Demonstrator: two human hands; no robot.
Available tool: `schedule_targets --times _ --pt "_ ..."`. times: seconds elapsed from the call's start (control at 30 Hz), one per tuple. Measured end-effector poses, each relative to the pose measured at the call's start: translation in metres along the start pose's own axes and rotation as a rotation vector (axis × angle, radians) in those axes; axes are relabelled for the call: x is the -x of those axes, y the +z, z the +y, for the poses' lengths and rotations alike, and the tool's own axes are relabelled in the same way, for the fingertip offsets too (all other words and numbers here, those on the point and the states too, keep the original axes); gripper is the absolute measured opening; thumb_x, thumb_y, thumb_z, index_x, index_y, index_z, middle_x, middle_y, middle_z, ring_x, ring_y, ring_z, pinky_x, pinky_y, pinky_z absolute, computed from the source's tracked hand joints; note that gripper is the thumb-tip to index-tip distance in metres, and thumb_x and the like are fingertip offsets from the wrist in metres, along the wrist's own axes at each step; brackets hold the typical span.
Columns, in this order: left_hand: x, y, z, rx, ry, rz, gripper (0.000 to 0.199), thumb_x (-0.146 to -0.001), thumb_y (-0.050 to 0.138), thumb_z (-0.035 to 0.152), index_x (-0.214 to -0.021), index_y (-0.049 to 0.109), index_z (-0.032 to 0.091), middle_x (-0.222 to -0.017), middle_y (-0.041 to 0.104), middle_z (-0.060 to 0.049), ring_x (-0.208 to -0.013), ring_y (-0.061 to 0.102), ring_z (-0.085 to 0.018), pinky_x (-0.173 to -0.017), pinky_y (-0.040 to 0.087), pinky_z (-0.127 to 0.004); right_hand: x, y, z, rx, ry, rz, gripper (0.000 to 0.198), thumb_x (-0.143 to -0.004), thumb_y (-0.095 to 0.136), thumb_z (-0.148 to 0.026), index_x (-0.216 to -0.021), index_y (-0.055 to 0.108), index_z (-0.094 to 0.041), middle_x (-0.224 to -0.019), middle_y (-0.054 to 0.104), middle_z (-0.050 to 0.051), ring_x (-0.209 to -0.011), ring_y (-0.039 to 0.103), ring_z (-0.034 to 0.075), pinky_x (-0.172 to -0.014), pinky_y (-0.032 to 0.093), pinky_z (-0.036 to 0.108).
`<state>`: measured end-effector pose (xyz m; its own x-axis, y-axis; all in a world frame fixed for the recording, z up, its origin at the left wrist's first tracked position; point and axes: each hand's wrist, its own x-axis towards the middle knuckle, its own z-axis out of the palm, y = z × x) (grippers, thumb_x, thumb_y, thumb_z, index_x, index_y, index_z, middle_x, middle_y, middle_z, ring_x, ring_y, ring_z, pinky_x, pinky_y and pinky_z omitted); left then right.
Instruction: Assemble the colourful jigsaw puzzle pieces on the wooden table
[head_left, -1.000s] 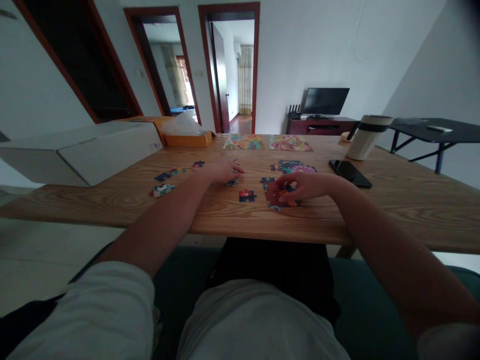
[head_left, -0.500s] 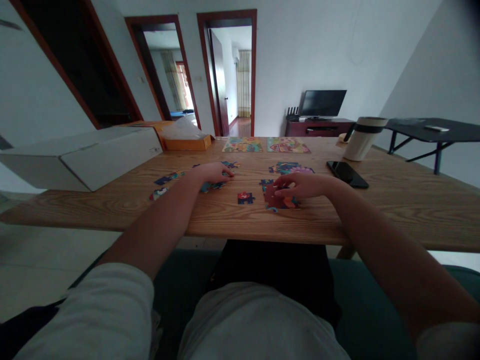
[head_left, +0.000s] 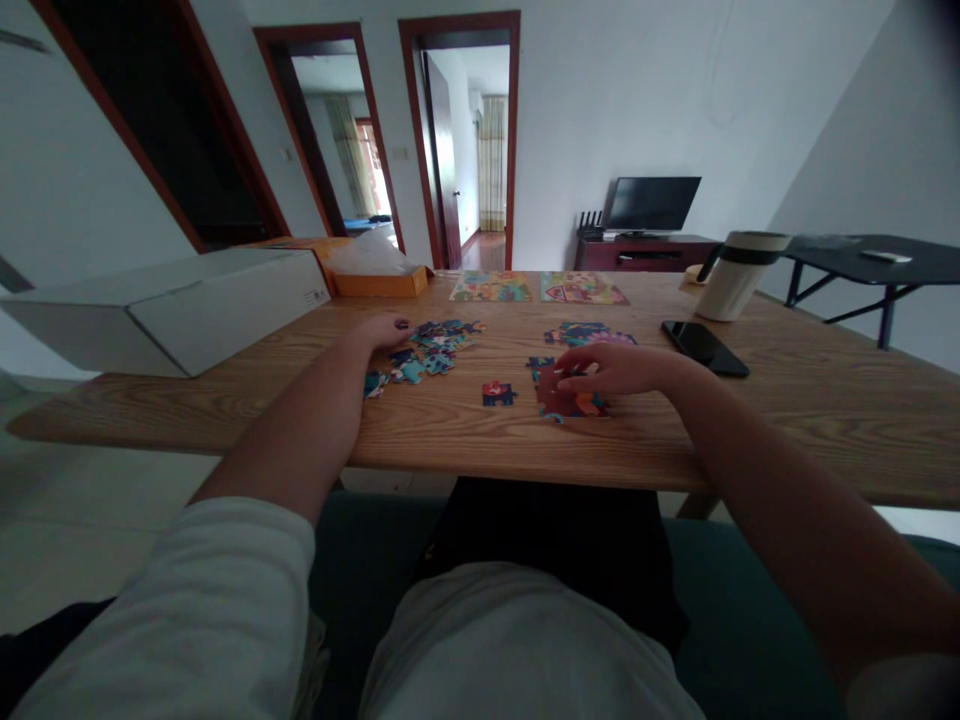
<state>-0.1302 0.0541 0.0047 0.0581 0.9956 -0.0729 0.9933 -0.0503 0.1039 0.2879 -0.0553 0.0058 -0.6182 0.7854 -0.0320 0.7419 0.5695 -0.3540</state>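
Observation:
My left hand is at the left end of a heap of loose jigsaw pieces, fingers closed. At its fingertips shows a small dark puzzle piece, partly hidden. My right hand rests over a partly joined jigsaw section, mostly brown, with its fingers apart and touching it; the hand covers part of this section. A single red and dark blue jigsaw piece lies between the heap and the joined section. Behind my right hand are more jigsaw pieces, blue and pink.
Two colourful picture sheets lie at the table's far edge. A white box and an orange box holding clear plastic stand at the left. To the right are a black phone and a pale mug.
My left hand has moved left and off the heap, uncovering the pieces there. My right hand stays over the joined section. The view has shifted slightly.

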Motion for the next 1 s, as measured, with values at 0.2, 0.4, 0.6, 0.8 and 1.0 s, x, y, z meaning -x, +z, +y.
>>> schedule_targets --times 0.2,0.4,0.6,0.8,1.0 --pt "-0.001 -0.008 -0.013 0.003 -0.037 -0.058 0.057 -0.085 0.065 0.052 -0.137 0.066 0.028 -0.139 0.066 -0.004 -0.119 0.064 -0.027 -0.095 0.048 -0.027 0.000 0.000 0.003 0.034 0.031 0.006 0.051 -0.085 0.063 -0.067 -0.122 0.073 -0.033 -0.115 0.077 0.005 -0.103 0.070 0.031 -0.090 0.053 0.041" --pt "-0.005 -0.007 -0.022 0.021 -0.105 0.004 0.062 -0.078 0.078 0.047 -0.134 0.068 0.025 -0.134 0.069 -0.007 -0.115 0.067 -0.026 -0.092 0.050 -0.025 0.000 -0.001 0.000 0.049 0.014 -0.012 0.052 -0.086 0.060 -0.068 -0.122 0.073 -0.032 -0.117 0.077 0.004 -0.101 0.071 0.029 -0.089 0.053 0.039" --pt "-0.009 -0.005 -0.024 0.009 -0.190 0.151 0.070 -0.071 0.086 0.045 -0.134 0.067 0.021 -0.137 0.067 -0.011 -0.120 0.065 -0.032 -0.095 0.050 -0.030 0.001 -0.002 0.000 0.100 0.023 0.010 0.055 -0.085 0.060 -0.071 -0.124 0.073 -0.035 -0.115 0.077 0.004 -0.103 0.071 0.031 -0.090 0.053 0.041" --pt "-0.007 -0.003 -0.025 0.086 -0.115 0.250 0.075 -0.062 0.090 0.031 -0.132 0.065 0.023 -0.134 0.068 -0.010 -0.113 0.066 -0.029 -0.093 0.051 -0.031 0.002 -0.002 0.000 0.099 0.027 0.009 0.056 -0.085 0.060 -0.071 -0.124 0.073 -0.034 -0.116 0.077 0.005 -0.102 0.071 0.032 -0.090 0.053 0.041" --pt "0.006 -0.009 -0.004 0.414 -0.005 0.382 0.057 -0.065 0.085 0.024 -0.119 0.068 0.018 -0.115 0.073 -0.008 -0.101 0.069 -0.024 -0.088 0.054 -0.031 0.000 -0.001 0.003 0.123 0.044 0.023 0.055 -0.083 0.063 -0.071 -0.123 0.074 -0.036 -0.112 0.078 0.005 -0.102 0.071 0.032 -0.092 0.052 0.042"
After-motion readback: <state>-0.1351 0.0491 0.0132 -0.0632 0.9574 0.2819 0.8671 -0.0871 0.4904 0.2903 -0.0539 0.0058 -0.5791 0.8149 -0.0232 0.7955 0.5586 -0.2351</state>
